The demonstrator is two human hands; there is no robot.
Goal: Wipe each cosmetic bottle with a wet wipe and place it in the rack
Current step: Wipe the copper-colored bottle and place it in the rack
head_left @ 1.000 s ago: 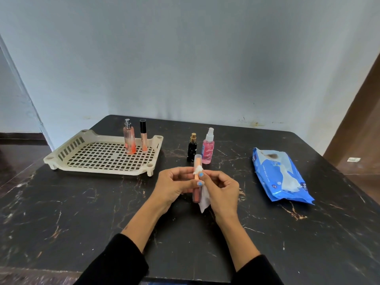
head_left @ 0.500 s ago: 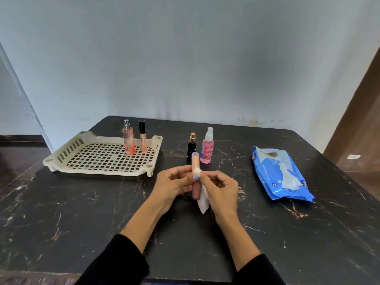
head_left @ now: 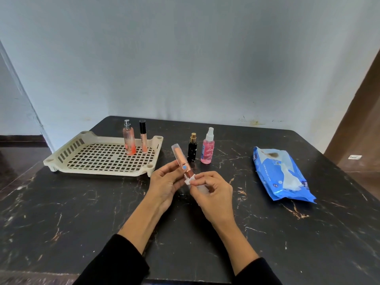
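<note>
We are gripping the tube in our left hand, tilted above the table, while our right hand is pinching the wipe round its lower end. We are best turning it slowly. The rack is holding two bottles upright.

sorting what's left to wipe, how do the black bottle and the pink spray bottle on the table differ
The black bottle is dark and opaque with a gold cap; the pink spray bottle is see-through pink with a white spray top. The black bottle is the shorter, the pink spray bottle taller. The black bottle stands nearer the rack, the pink one nearer the wipes pack. Both stand upright on the table, outside the rack, untouched by either hand.
</note>
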